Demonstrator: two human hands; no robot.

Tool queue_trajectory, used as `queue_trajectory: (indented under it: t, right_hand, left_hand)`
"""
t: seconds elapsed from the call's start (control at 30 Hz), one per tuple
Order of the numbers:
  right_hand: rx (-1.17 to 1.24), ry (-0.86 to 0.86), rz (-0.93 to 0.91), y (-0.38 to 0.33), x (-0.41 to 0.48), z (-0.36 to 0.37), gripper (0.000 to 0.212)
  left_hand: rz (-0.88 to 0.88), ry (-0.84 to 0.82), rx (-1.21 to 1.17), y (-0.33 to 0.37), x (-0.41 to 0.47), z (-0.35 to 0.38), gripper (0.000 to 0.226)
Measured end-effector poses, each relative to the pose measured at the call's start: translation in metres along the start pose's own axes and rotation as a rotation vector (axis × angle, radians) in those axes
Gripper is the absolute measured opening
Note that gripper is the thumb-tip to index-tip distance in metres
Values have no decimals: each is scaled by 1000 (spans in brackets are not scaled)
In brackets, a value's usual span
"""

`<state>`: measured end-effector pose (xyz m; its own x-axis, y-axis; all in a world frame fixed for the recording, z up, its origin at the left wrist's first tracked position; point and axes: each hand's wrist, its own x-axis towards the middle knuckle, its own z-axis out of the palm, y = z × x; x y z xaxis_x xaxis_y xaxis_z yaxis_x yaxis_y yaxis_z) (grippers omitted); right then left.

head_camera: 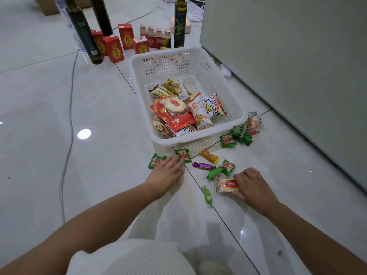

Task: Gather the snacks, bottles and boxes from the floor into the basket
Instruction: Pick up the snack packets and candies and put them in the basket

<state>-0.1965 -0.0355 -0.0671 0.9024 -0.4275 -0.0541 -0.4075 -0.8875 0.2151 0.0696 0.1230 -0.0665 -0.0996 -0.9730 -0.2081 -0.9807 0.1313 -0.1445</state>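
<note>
Head camera view: a white perforated plastic basket [236,100], part-filled with orange and white snack packets, stands on the pale tiled floor [59,116]. Left hand [165,173] rests spread, gripping nothing, fingertips on a green-wrapped sweet [183,155]; right hand [251,183] grasps a clear-wrapped rice cracker [226,185] nearby.

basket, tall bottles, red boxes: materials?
Basket: white moulded plastic, matte, by its perforated grid walls. Tall bottles: probably dark glass, glossy with highlights; tinted plastic possible. Red boxes: printed cardboard or carton, with sharp folded edges.
</note>
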Motion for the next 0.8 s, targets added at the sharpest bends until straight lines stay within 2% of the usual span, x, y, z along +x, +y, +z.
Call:
queue_trajectory:
  t: [0.13, 0.23, 0.33, 0.4, 0.53, 0.6, 0.67, 0.73, 0.8]
  right_hand:
    - [-33, 55, 36, 3, -3, -3, 49]
    - [-41, 77, 54, 4, -4, -10, 57]
    - [-37, 123, 62, 7, 3, -27, 67]
    - [-52, 159, 77, 12, 15, -42, 70]
    - [-81, 224, 157, 33, 63, -84, 70]
    - [-110, 246, 199, 42, 98, -109, 61]
    - [-136, 182, 245, 45, 133, -137, 62]
    - [-159, 101, 315, 45, 165, -158, 71]
    - [-130, 39, 388, 46, 189, -166, 76]
  left_hand:
    - [44, 26, -35, 8, 7, -4, 50]
    - [106, 34, -156, 7, 9, -18, 39]
    - [213, 157, -162, -7, 6, -36, 39]
    - [220, 251, -183, -26, 7, -51, 38]
    - [128, 424, -82, -72, 30, -107, 43]
    - [19, 431, -99, -92, 47, -141, 46]
    - [-120, 459, -123, -109, 67, -172, 44]
    - [-227, 423, -85, -125, 88, -193, 46]
    - [-304, 301, -47, -138, 105, -196, 67]
